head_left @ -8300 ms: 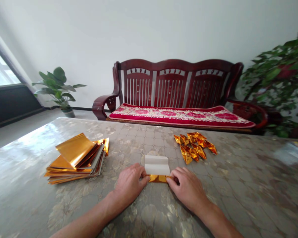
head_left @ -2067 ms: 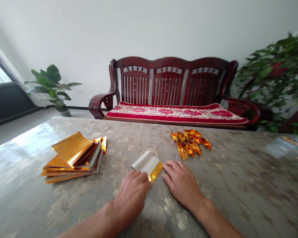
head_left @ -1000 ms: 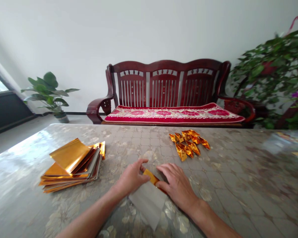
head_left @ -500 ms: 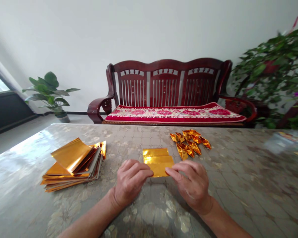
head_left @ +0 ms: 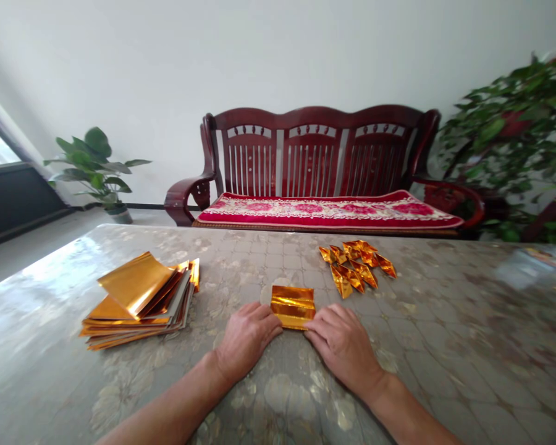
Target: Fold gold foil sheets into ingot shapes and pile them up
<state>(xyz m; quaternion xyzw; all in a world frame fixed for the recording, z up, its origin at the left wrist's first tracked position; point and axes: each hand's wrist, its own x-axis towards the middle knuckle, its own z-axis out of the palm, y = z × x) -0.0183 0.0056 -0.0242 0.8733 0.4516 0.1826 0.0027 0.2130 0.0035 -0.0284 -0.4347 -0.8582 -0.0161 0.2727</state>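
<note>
"Where is the gold foil sheet [head_left: 293,301]?"

"Flat on the worktop [head_left: 445,352], straight in front of the person, between the two hands. Its shiny side faces up, and creases run across it from side to side."

"What are the fingers doing?"

"Those of the left hand [head_left: 248,340] are closed on the near left corner. Those of the right hand [head_left: 345,346] are closed on the near right corner. The thumbs are partly hidden, so I can't tell exactly how each one sits."

"And to the left?"

"A stack of gold sheets [head_left: 136,290], loosely piled, with the top one turned askew and some grey edges showing along its right side."

"What's on the other side?"

"Folded gold pieces [head_left: 362,272], pointed at the ends, in a cluster beyond the right hand. Further right there's a clear plastic packet [head_left: 528,266], too blurred to read."

"Behind the worktop?"

"A dark red wooden bench [head_left: 308,139] with a red and white floral cover [head_left: 310,208] on its seat. A potted plant [head_left: 95,162] stands on the floor to its left."
</note>
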